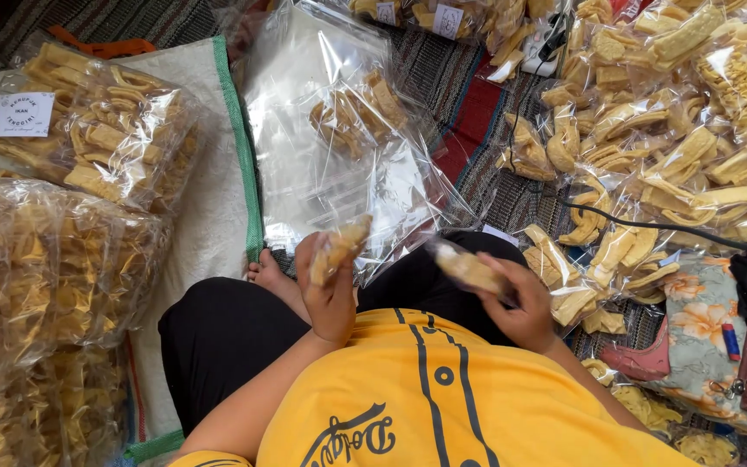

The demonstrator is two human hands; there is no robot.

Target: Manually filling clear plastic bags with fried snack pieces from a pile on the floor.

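Observation:
I sit cross-legged in a yellow shirt and black trousers. My left hand point(328, 290) is raised in front of my chest and grips a handful of pale yellow crackers point(339, 246). My right hand point(522, 303) holds a small clear packet of crackers point(469, 268), blurred by motion. Just beyond both hands lies a large clear plastic bag point(330, 147) with a few crackers inside near its far end.
Big sealed bags of crackers point(88, 125) are stacked on a white woven sack point(209, 199) at the left. Many small filled packets point(676, 130) pile up at the right. A black cable point(650, 227) crosses them. A floral cloth point(693, 320) lies at lower right.

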